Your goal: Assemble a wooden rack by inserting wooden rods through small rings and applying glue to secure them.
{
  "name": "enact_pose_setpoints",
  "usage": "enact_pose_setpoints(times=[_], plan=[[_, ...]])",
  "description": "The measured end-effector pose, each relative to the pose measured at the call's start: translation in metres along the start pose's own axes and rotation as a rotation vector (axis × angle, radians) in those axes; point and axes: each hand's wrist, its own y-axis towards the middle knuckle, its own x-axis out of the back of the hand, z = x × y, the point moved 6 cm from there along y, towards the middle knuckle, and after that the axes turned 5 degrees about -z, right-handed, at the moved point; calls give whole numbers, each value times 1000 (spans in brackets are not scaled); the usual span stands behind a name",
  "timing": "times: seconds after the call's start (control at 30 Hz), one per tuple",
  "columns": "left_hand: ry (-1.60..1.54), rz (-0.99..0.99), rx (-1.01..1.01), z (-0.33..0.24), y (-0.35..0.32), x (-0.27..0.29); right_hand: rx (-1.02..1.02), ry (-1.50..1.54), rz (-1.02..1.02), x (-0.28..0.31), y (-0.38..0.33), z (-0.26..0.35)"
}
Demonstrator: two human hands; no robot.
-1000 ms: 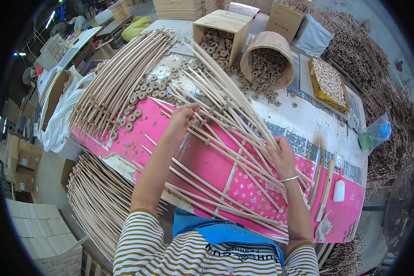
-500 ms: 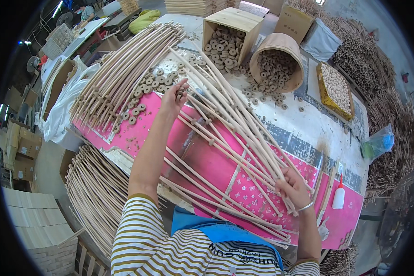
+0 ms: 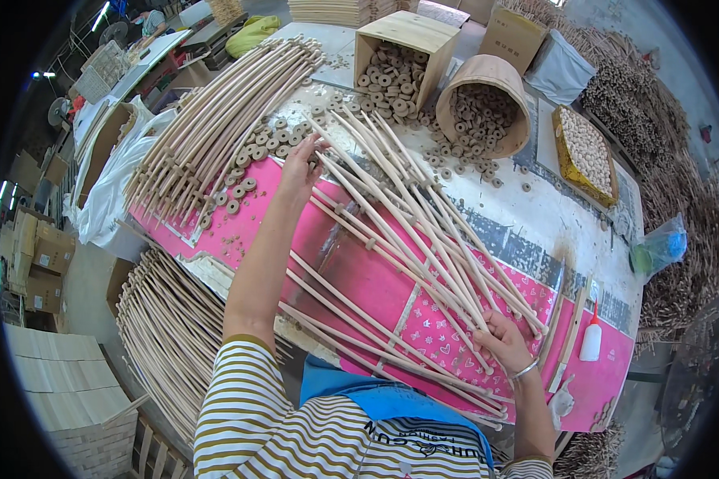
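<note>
Rods [image 3: 391, 207]: pale tan wood. Table [image 3: 535, 215]: white, worn grey patches. Mat [image 3: 359, 279]: bright pink, with small white heart print at the table's near right corner. Rings [image 3: 248, 164]: light brown. Glue bottle [image 3: 591, 339]: white, red tip. Sleeve [image 3: 240, 399]: white with olive-and-dark stripes.

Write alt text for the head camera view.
A person's left hand and right hand grip opposite ends of a bundle of long pale wooden rods on a pink-covered table, with small wooden rings scattered nearby.
</note>
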Motion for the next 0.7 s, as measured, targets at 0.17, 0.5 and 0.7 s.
enact_pose_setpoints(times=[0.17, 0.5, 0.7], plan=[[148, -1, -222, -12, -14, -9, 3, -13, 3, 1, 2, -2], [174, 82, -181, -13, -26, -22, 35, -6, -25, -5, 5, 1], [-266, 56, 153, 12, -7, -2, 97, -80, -53, -20, 18, 12]])
